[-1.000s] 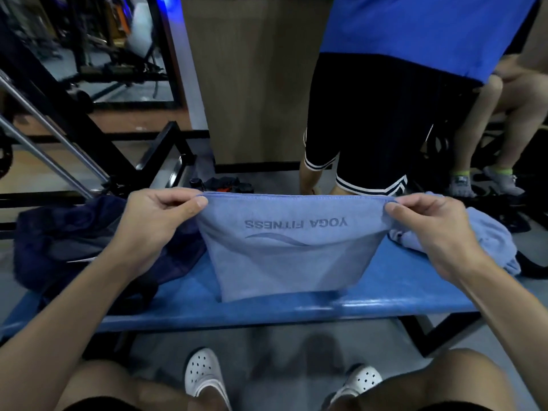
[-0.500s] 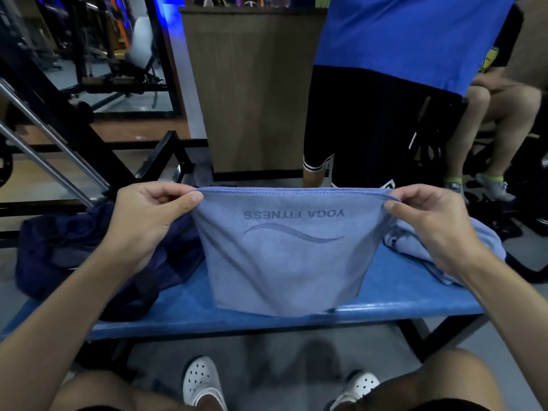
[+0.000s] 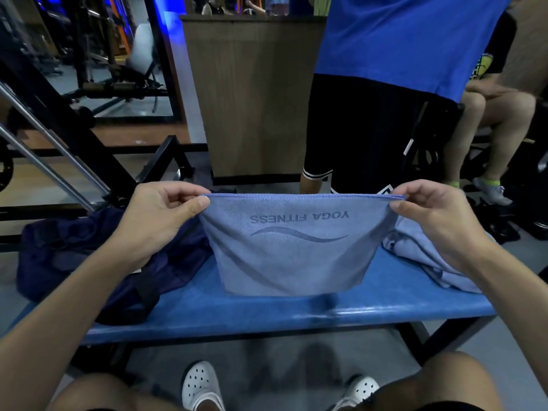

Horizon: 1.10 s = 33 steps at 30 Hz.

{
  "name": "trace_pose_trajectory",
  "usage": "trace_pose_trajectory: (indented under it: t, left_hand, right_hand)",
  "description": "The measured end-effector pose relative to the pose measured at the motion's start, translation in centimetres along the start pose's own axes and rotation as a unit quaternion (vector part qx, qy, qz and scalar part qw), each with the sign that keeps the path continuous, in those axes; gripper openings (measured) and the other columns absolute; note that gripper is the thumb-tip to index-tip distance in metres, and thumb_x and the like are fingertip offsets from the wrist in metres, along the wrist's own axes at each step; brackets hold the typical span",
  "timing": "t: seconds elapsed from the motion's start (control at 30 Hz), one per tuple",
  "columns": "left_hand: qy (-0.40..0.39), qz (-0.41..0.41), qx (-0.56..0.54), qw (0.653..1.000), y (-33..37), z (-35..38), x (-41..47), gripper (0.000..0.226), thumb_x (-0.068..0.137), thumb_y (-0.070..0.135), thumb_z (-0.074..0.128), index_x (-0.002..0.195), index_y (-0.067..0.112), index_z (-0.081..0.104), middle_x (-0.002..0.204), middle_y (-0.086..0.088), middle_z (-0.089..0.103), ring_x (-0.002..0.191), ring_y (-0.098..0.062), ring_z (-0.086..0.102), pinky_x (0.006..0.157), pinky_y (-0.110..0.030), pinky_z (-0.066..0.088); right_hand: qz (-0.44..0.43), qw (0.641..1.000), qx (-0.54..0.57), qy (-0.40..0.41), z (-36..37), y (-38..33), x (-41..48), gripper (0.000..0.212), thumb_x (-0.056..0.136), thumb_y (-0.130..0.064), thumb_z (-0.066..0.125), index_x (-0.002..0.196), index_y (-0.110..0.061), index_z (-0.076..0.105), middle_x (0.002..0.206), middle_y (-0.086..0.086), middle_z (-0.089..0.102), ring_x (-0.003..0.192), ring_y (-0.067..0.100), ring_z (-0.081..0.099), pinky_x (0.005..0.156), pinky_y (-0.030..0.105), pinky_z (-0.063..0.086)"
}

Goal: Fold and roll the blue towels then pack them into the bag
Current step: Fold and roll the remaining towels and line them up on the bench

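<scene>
Navy fabric of the bag (image 3: 89, 256) slumps on the left end of the padded blue worktop (image 3: 267, 315), with black gym machine frames (image 3: 59, 129) and wood flooring behind it. The left hand (image 3: 157, 221) pinches the top left corner of a blue towel (image 3: 293, 247) between thumb and curled fingers (image 3: 192, 207). The towel hangs taut and folded above the worktop's middle, its "YOGA FITNESS" print upside down. A wood-grain panel (image 3: 258, 99) and a standing person (image 3: 385, 84) are behind it. The right hand (image 3: 439, 221) pinches the other corner the same way. A second towel (image 3: 421, 262) lies crumpled under that hand. Compared with a second ago, both pinches are unchanged, the wave print shows in full, and the view has tipped up to show the panel's top.
</scene>
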<state>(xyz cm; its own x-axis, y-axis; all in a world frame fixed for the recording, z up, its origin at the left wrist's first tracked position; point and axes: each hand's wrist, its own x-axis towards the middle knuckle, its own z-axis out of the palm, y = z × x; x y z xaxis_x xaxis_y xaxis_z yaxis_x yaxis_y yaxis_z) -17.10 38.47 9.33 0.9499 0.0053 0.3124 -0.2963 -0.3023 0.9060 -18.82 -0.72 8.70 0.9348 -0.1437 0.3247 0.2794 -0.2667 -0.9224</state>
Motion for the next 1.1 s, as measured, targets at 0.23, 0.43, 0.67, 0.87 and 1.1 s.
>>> trace_pose_trajectory:
  t: [0.23,0.43,0.67,0.87,1.1]
  left_hand:
    - [-0.031,-0.042,-0.010,0.999,0.7,0.3,-0.2,0.004,0.093,0.009,0.063,0.094,0.005,0.064,0.061,-0.008,0.064,0.043,-0.018,0.056,0.038,-0.019,0.037]
    - [-0.047,-0.050,-0.031,0.997,0.7,0.4,-0.4,0.013,0.090,0.002,0.065,0.102,0.004,0.069,0.076,-0.021,0.073,0.054,-0.017,0.063,0.057,-0.022,0.055]
    - [-0.086,-0.100,-0.056,0.990,0.0,0.0,-1.2,0.026,0.081,0.016,0.070,0.100,-0.002,0.069,0.080,-0.030,0.070,0.055,-0.020,0.063,0.054,-0.020,0.055]
    - [-0.175,-0.193,-0.093,0.961,-1.3,-0.7,-2.6,0.089,0.034,0.055,0.097,0.092,-0.006,0.070,0.080,-0.035,0.068,0.064,-0.027,0.071,0.051,-0.024,0.055]
    - [-0.188,-0.226,-0.109,0.949,-3.0,0.3,-1.6,0.073,0.034,0.056,0.097,0.083,0.004,0.077,0.082,-0.026,0.071,0.070,-0.023,0.072,0.061,-0.026,0.059]
  right_hand:
    - [0.025,0.999,0.008,-0.022,-0.1,-0.4,-0.2,0.009,0.092,0.002,0.060,0.086,-0.005,0.060,0.054,0.005,0.054,0.046,0.016,0.043,0.047,0.030,0.035]
    - [0.029,0.999,0.040,-0.024,-0.1,-0.7,-0.6,0.017,0.081,-0.027,0.070,0.085,-0.011,0.069,0.063,0.007,0.062,0.057,0.018,0.056,0.059,0.027,0.047]
    - [0.052,0.996,-0.036,-0.065,-1.3,-0.5,-2.0,0.020,0.093,-0.014,0.059,0.087,0.005,0.063,0.056,0.012,0.055,0.048,0.012,0.049,0.049,0.019,0.040]
    - [0.124,0.978,-0.079,-0.151,-2.5,-0.1,-3.8,0.020,0.093,-0.014,0.058,0.081,0.001,0.063,0.050,0.011,0.052,0.042,0.011,0.043,0.042,0.016,0.035]
    - [0.146,0.977,-0.070,-0.137,-1.4,1.8,-2.7,0.015,0.095,-0.011,0.058,0.085,0.000,0.061,0.056,0.013,0.057,0.046,0.011,0.050,0.044,0.016,0.039]
